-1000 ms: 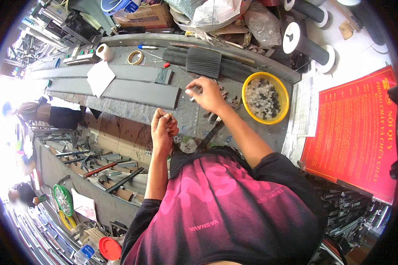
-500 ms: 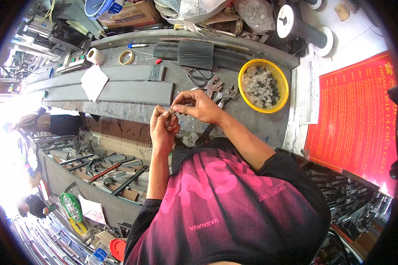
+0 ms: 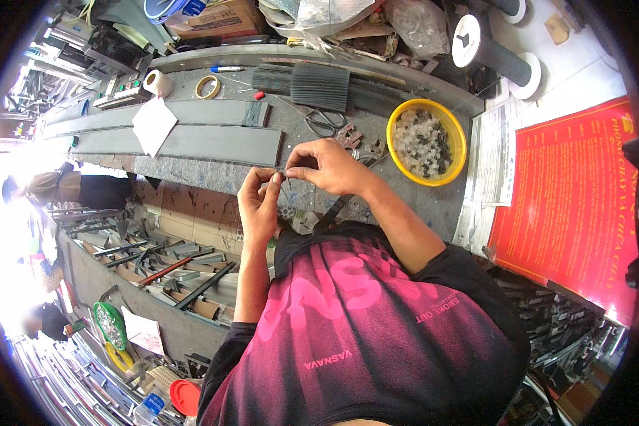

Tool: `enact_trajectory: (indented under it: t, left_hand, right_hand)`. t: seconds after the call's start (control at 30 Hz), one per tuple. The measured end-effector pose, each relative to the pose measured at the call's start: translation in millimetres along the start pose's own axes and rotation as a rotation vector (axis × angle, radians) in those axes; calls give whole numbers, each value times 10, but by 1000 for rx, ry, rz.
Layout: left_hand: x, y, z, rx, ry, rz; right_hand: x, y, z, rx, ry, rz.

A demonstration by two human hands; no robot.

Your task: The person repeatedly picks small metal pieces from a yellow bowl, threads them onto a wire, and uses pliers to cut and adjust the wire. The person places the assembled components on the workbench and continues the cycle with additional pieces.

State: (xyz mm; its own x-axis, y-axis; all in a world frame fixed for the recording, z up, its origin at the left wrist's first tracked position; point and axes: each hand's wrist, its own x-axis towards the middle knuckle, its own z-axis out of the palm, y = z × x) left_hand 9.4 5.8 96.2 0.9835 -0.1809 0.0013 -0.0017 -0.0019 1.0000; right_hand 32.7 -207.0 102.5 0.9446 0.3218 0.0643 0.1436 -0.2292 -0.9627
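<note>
My left hand (image 3: 260, 201) and my right hand (image 3: 328, 168) meet fingertip to fingertip just off the front edge of the workbench. Both pinch at something tiny and dark between them, too small to name. Thumb and forefinger of each hand are closed together. Beyond my right hand lie black-handled scissors (image 3: 324, 123) and a flat metal piece with cut-outs (image 3: 348, 135). To the right of it stands a yellow basin (image 3: 392, 157) filled with small clear and black pieces. Two long grey strips (image 3: 192, 147) lie on the bench to the left, with a white sheet (image 3: 154, 126) over them.
Along the back are a pleated dark grey bundle (image 3: 319, 88), a tape roll (image 3: 207, 87) and a blue marker (image 3: 226, 69). A large thread spool (image 3: 500, 60) stands at the far right, above a red printed sheet (image 3: 561, 220). Metal offcuts (image 3: 184, 273) fill a trough at left.
My left fingers have uncurled from a tighter fist into a pinch with the thumb raised. My right hand has shifted slightly right, its fingertips still at the left ones.
</note>
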Motion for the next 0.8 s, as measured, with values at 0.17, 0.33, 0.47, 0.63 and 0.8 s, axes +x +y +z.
enact_trajectory:
  t: [0.17,0.33,0.47,0.63,0.8]
  left_hand:
    - [-27,-15,39,154,60,56]
    - [-1,-140,66,8,49,-25]
    - [44,-223,23,-17,50,17]
    - [170,-280,-47,-102,51,45]
    - [214,-280,-116,-122,57,2]
  right_hand:
    - [0,20,15,-27,1,-28]
    - [-115,58,-227,-47,98,-12]
    - [-90,141,-512,-153,393,10]
    - [-385,67,-1146,-616,863,-45]
    - [-1052,77,-2058,-906,1744,-39]
